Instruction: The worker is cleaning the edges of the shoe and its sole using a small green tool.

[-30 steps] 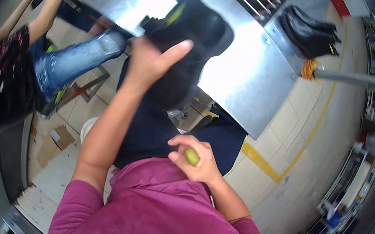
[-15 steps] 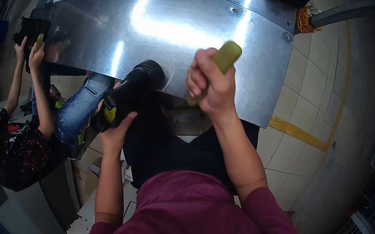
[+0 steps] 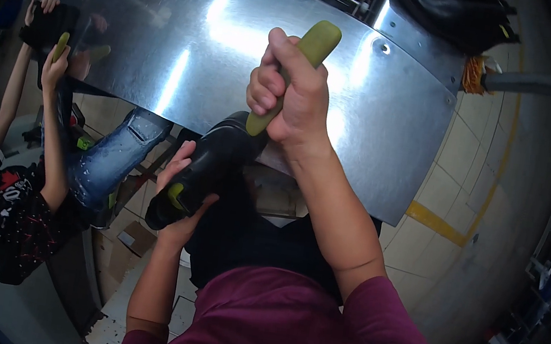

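Observation:
My left hand (image 3: 185, 224) grips a black boot (image 3: 221, 157) with a yellow-green patch, its fingers along one side and its thumb on the other. The boot lies at a slant, its far end at the near edge of the metal table (image 3: 161, 36). My right hand (image 3: 296, 97) is closed in a fist around an olive-green bar-shaped tool (image 3: 320, 42) with rounded ends. The tool's lower end overlaps the boot's far end in view; I cannot tell whether they touch.
At the left a co-worker's hand (image 3: 54, 74) holds a similar olive tool (image 3: 60, 47), with a black item (image 3: 53, 25) beside it. Black boots (image 3: 449, 17) lie at the far right. A pole with an orange wrapping (image 3: 474, 74) stands off the table's right end.
My right hand has shifted left with the tool, over the boot's far end. The boot has turned, showing less of its patch. The view has shifted, bringing more of the far-right boots into sight.

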The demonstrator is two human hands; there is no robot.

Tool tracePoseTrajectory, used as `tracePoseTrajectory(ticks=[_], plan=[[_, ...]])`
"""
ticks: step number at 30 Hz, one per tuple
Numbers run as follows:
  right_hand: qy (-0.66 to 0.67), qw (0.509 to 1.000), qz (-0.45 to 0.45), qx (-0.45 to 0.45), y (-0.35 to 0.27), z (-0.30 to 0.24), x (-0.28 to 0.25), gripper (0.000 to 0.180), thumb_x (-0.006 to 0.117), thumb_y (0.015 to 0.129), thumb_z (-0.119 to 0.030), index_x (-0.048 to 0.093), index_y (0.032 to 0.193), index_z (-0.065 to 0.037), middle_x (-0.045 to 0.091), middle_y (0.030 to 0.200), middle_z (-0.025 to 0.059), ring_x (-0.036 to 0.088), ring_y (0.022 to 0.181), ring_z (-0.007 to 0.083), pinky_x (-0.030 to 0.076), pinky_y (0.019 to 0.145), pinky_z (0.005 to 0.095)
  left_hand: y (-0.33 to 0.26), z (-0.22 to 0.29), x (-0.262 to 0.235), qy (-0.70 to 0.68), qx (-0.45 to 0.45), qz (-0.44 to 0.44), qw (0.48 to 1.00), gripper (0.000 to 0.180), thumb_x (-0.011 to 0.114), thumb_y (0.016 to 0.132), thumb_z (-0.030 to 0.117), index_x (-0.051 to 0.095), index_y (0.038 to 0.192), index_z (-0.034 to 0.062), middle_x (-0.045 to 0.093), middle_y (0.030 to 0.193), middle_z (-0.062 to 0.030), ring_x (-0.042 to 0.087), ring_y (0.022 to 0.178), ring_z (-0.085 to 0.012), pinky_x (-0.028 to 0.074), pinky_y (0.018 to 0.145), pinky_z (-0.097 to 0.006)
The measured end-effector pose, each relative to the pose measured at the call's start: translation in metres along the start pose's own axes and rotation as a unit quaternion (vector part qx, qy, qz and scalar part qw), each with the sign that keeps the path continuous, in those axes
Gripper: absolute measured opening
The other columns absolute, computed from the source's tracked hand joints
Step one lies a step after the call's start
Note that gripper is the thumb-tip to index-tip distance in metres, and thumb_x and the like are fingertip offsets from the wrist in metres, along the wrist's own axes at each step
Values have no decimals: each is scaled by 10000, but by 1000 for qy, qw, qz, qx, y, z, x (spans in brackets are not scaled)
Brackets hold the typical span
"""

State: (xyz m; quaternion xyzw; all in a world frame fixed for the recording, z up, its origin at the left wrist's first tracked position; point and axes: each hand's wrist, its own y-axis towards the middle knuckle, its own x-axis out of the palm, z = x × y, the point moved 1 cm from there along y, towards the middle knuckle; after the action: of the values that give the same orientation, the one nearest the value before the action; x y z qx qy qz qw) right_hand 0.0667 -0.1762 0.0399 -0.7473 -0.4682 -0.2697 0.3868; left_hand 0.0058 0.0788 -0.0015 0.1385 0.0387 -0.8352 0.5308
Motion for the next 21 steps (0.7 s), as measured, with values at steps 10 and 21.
tracePoseTrajectory(ticks=[10, 21], plan=[[-464, 879, -108, 18, 17, 26, 50, 309, 793, 884, -334, 651, 834, -64, 550, 634, -24, 494, 526, 69, 383, 491, 241, 7, -2, -1, 47, 62, 5, 997, 698, 892, 782, 113, 500, 1358, 83, 531, 1493, -191, 459, 1444, -359, 334, 1207, -512], [-199, 964, -46, -171, -75, -75, -41, 499, 617, 995, -241, 527, 1397, 41, 468, 609, 0, 488, 510, 110, 422, 507, 274, 65, 80, 19, 165, 295, -216, 916, 523, 811, 724, 99, 712, 1235, 156, 607, 1437, -80, 449, 1452, -344, 268, 1220, -575]])
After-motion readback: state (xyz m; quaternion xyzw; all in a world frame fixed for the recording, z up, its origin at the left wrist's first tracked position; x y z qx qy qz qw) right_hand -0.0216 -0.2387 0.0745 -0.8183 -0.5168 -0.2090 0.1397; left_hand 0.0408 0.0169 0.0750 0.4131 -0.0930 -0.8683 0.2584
